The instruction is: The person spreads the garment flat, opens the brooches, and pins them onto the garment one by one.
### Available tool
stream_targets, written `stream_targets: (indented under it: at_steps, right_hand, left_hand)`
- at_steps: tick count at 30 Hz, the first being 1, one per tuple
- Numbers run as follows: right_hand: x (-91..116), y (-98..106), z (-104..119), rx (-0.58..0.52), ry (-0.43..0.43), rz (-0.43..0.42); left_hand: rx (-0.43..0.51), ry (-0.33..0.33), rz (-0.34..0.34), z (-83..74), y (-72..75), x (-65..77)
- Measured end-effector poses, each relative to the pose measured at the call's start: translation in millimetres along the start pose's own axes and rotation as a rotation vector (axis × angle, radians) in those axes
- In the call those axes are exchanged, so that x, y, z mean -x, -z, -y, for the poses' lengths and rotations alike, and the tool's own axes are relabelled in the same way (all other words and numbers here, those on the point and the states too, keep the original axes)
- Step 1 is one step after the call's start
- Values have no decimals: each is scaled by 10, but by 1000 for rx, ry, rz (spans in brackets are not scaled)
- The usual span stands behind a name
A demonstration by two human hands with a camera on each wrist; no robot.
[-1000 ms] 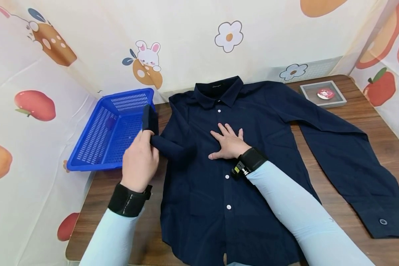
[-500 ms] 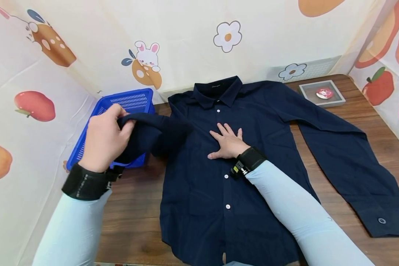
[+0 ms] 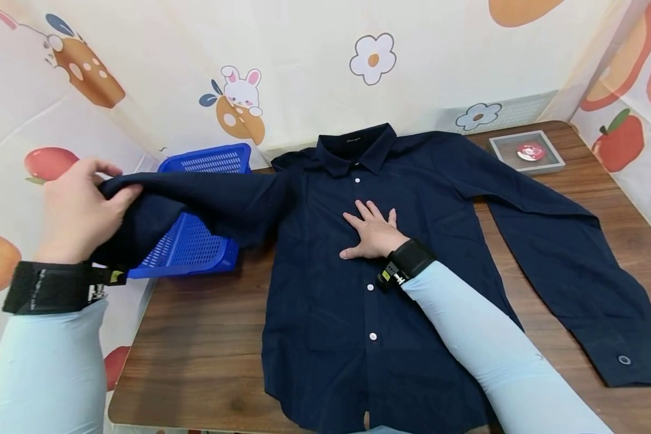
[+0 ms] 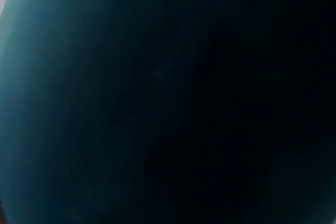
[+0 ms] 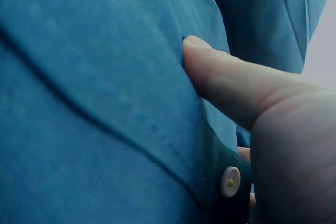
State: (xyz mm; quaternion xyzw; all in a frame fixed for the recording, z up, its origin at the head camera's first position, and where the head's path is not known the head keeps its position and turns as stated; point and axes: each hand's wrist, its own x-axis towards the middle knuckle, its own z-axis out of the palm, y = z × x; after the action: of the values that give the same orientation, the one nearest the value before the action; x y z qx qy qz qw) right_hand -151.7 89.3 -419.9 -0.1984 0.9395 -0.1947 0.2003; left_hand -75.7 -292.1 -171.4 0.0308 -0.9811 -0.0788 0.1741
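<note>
A navy button-up shirt (image 3: 325,313) lies front up, collar toward the wall. At the left, my left hand (image 3: 81,208) grips the end of one sleeve (image 3: 222,199) and holds it raised, stretched out over the basket. Dark cloth fills almost the whole left wrist view. My right hand (image 3: 374,232) rests flat on the chest beside the button line, fingers spread. In the right wrist view its thumb (image 5: 226,74) presses on the cloth near a white button (image 5: 230,181). The other sleeve (image 3: 564,265) extends down to the right, its cuff near the table's right side.
Under the raised sleeve stands a blue plastic basket (image 3: 195,250), partly hidden by the cloth. A grey square tray (image 3: 548,166) with a red round item (image 3: 530,151) sits at the back right. Wood-grain table (image 3: 206,355) shows left of the shirt; a printed curtain (image 3: 304,72) hangs behind.
My left hand has moved left and up from beside the shirt, drawing the bunched sleeve out straight across the basket. My right hand has stayed in place on the chest.
</note>
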Motion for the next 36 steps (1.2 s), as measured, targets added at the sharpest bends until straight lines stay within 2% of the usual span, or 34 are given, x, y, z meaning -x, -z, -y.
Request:
stream_targets:
  at_steps: [6,13,17,20,22,26,36]
  right_hand:
    - [8,4,0,0,7,-6]
    - [13,9,0,-4,12,-7]
    - [15,10,0,-8,9,-7]
    - [9,2,5,-6,10,-7]
    - [3,-4,5,-2,10,-7]
    - [-3,-9,3,2,9,-7]
    - [12,16,16,2,1,-3]
  left_hand:
    - [-52,78,-15,420,68,42]
    - [-73,189,24,757,86,135]
    - [-79,275,74,938,49,172]
    - [-93,300,133,1076,-26,201]
    - [-98,290,181,1148,-100,215]
    - [-94,221,251,1205,-273,206]
    - [-41,24,392,1018,-566,65]
